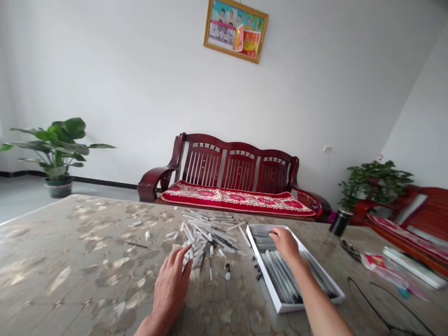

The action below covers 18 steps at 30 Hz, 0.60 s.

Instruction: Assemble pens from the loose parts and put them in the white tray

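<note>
Hands first: our left hand [170, 284] lies palm down on the table [70, 261] with the fingers stretched out and loosely side by side, nothing pinched between them. The fingertips are right at the near edge of the pile of white pen parts [206, 231], touching or just about touching the closest pieces. That pile sits mid-table, a messy scatter of white tubes with a few dark thin bits mixed in, and some stray caps lie off to its left. Our right hand [287, 243] is inside the white tray [276, 305], just to the right of the pile, palm down on the grey pens [280, 275] lined up in rows in there. Its fingers are curled forward over the far rows, and honestly we can't tell if they're clamped on a pen or just lying on top. A few small black pieces [258, 270] sit on the table against the tray's left wall. Further right there's a black cup [339, 221] and a black cable [385, 303]. Behind the table is a dark wooden bench [238, 175] with a red cushion [238, 198], a potted plant [58, 149] on the left and a framed picture [236, 30] up on the wall.
</note>
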Each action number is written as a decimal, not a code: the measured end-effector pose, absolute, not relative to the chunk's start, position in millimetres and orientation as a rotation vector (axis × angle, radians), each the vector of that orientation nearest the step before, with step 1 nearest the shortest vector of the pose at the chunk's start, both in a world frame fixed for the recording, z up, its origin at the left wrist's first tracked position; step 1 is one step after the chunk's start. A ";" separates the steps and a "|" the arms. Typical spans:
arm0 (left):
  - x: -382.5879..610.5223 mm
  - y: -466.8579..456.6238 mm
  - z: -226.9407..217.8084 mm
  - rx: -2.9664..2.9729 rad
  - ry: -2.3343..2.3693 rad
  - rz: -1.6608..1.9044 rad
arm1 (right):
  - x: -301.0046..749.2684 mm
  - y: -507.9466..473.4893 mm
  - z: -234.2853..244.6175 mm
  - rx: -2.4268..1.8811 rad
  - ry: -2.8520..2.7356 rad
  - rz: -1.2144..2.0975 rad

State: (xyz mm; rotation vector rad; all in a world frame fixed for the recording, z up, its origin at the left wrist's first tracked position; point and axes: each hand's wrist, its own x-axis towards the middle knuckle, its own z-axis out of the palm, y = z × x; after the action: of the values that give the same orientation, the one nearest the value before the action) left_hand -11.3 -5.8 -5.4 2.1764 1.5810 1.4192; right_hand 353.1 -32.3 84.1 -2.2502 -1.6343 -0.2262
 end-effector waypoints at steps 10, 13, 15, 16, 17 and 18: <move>-16.4 0.0 -5.4 2.063 1.685 1.404 | 393.7 -10.4 68.5 -2.438 -1.696 -0.306; -16.8 0.6 -5.1 2.035 1.700 1.375 | 399.0 -6.5 62.5 -2.435 -1.736 -0.287; -16.2 0.3 -4.1 2.020 1.701 1.351 | 400.5 -5.6 61.1 -2.422 -1.763 -0.277; -15.7 0.1 -3.6 2.012 1.699 1.345 | 400.2 -5.3 61.5 -2.412 -1.773 -0.276; -15.2 0.0 -3.1 2.001 1.698 1.345 | 398.8 -4.8 62.6 -2.400 -1.779 -0.279; -14.6 -0.2 -2.7 1.987 1.697 1.347 | 395.9 -3.9 64.2 -2.383 -1.786 -0.283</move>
State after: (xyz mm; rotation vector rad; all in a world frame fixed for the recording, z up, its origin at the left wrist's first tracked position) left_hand -14.6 -0.2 -2.7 1.9871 1.6968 1.3469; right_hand 395.9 -3.9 64.2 -2.3827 -1.7856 -0.2834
